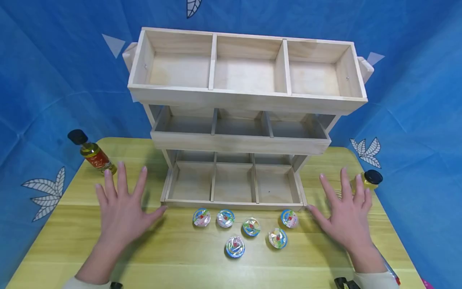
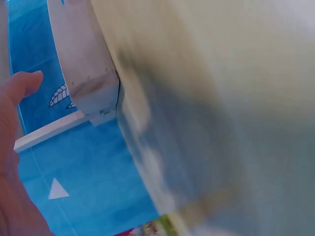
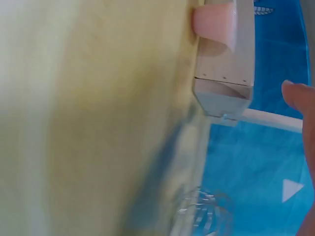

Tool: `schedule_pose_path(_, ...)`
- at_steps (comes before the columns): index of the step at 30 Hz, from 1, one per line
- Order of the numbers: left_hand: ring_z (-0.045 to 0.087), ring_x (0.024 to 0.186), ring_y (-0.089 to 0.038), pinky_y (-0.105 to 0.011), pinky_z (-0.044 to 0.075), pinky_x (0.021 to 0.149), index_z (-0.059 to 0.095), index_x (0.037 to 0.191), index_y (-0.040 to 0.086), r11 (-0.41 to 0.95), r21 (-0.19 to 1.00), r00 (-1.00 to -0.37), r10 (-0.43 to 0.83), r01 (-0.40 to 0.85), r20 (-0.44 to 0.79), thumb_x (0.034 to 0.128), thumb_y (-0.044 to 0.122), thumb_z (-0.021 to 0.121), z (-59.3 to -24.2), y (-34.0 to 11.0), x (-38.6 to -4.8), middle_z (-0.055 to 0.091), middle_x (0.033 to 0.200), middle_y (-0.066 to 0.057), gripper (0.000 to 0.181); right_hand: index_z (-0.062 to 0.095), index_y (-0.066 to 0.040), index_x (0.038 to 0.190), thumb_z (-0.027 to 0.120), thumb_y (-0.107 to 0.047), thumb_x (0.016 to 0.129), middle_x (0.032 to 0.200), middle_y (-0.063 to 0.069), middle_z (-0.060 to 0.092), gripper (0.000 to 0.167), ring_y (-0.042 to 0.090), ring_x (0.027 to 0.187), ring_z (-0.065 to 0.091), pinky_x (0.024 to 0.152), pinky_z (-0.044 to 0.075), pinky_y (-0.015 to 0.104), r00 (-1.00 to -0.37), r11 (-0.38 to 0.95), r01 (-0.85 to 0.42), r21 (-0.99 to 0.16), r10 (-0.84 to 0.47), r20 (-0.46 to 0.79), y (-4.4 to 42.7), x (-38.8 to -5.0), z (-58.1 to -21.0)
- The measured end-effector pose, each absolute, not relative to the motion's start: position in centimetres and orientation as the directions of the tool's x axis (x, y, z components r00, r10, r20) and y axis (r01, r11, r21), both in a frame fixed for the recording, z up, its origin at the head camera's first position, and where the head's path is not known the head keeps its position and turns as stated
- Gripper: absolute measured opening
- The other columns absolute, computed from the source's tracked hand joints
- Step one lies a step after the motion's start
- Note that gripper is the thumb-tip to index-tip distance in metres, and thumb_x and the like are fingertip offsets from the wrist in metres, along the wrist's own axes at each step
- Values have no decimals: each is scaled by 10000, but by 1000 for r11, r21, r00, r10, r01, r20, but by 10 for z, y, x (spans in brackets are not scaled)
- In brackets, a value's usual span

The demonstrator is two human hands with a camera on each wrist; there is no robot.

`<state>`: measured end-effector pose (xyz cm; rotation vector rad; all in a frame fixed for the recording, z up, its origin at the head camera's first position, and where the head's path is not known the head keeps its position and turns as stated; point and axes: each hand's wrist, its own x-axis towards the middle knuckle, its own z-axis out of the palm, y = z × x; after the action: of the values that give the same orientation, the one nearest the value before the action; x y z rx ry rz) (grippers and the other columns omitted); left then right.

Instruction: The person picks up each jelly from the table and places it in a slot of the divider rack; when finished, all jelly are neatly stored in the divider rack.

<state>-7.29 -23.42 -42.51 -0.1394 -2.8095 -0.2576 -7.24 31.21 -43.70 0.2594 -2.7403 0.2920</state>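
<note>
Just off the front edge of the wooden rack's point(image 1: 245, 100) bottom tier, six small lidded cups point(image 1: 251, 226) lie on the table point(image 1: 173, 259), all outside the compartments. My left hand point(image 1: 124, 216) is spread by that tier's left front corner, fingers straight, holding nothing; the bottle point(image 1: 97, 158) is just beyond its fingertips, toward the table's left edge. My right hand point(image 1: 346, 218) mirrors it at the right front corner, also bare, near the jar point(image 1: 371, 179) at the table's right edge. Hands well apart; both wrist views show a gap between thumb and rack. Cannot tell whether my palms touch the table. Judgement: a ready position, no cup in hand. Taking one would call for one hand to come inward and thumb and finger to pinch its rim, leaving neighbouring cups undisturbed.
</note>
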Motion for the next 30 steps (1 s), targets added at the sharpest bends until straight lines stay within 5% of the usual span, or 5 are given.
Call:
schedule_pose_path(5,-21,1447,-513,-771,97,1058,288,1584,162,917,350,-901,22,190,433,607,492,889,-432,-222,-59,-47,1635,-220,1194,421,-167,1532,760,-352,821,1631,145,189,809,446,1451,142,1119,121,674,-850,844,-338,-416,-83,521,303,-75,-449)
schedule_pose_path(8,104,1432,-514,-792,262,979,316,1571,138,850,474,-889,-15,229,457,613,378,915,-435,-210,-48,52,1631,-222,1155,465,-144,1504,803,-173,803,1585,115,320,778,394,1384,330,1117,321,428,-858,752,-347,-561,-13,514,294,-80,-454)
schedule_pose_path(12,312,1361,-457,-701,395,955,386,1525,81,743,621,-894,-72,247,442,626,222,939,-437,-196,-37,276,1554,-216,1064,479,-180,1496,796,-74,847,1515,67,425,730,257,1242,472,908,443,144,-917,630,-270,-728,63,394,282,-91,-457)
schedule_pose_path(19,548,1165,-315,-306,523,919,576,1314,-6,570,780,-924,-92,258,372,664,76,932,-449,-181,-27,564,1290,-128,746,545,-63,1422,719,-69,918,1422,113,515,533,221,1106,530,814,490,172,-973,427,-125,-896,125,196,276,-108,-462)
schedule_pose_path(30,525,1229,-377,-392,509,953,612,1292,30,198,980,-997,70,-28,-43,676,-38,889,-468,-153,-38,560,1315,-164,678,519,46,1388,638,40,916,1319,61,553,487,80,915,613,730,542,216,-992,139,53,-989,118,-36,278,-118,-466)
